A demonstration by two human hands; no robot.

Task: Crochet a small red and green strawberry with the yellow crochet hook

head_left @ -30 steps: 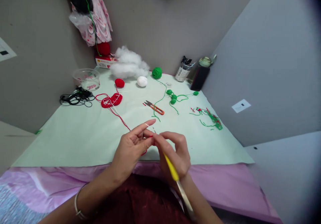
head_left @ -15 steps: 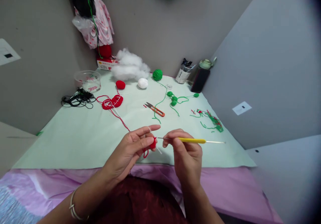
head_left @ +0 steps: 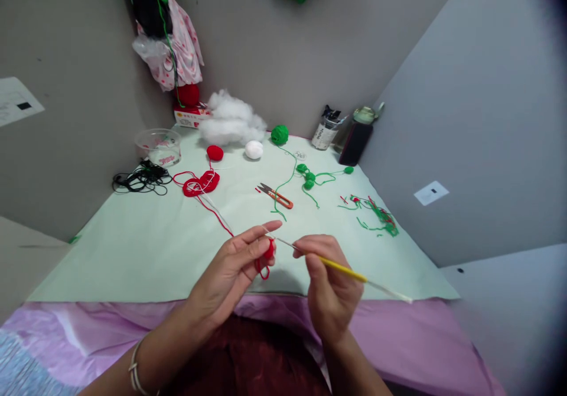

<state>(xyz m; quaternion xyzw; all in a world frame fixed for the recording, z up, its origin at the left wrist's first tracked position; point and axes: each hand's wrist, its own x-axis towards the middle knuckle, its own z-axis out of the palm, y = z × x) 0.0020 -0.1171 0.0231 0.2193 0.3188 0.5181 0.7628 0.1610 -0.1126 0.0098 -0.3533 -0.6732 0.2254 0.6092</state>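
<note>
My left hand [head_left: 234,266] pinches a small red crocheted piece [head_left: 269,249] between thumb and fingers, its index finger stretched out with white yarn over it. A red yarn loop [head_left: 264,273] hangs below the piece. In my right hand [head_left: 332,286] is a crochet hook with a yellow handle [head_left: 341,269], gripped like a pen. The hook's thin metal tip points left and meets the top of the red piece; whether yarn is caught on it is too small to tell. Red and white strands run from my left hand to a red crocheted oval [head_left: 201,184].
Orange thread snips [head_left: 277,196] lie ahead of my hands. Farther back are white stuffing [head_left: 233,121], a white ball [head_left: 254,150], a red ball [head_left: 215,153], a green yarn ball [head_left: 279,135] and a clear tub [head_left: 158,146]. Green scraps [head_left: 385,218] and a dark bottle [head_left: 357,139] are at right.
The hook has tilted, its rear end swinging down and its tip rising to the red piece. My right hand has turned and shifted slightly right. The whole view has moved a little.
</note>
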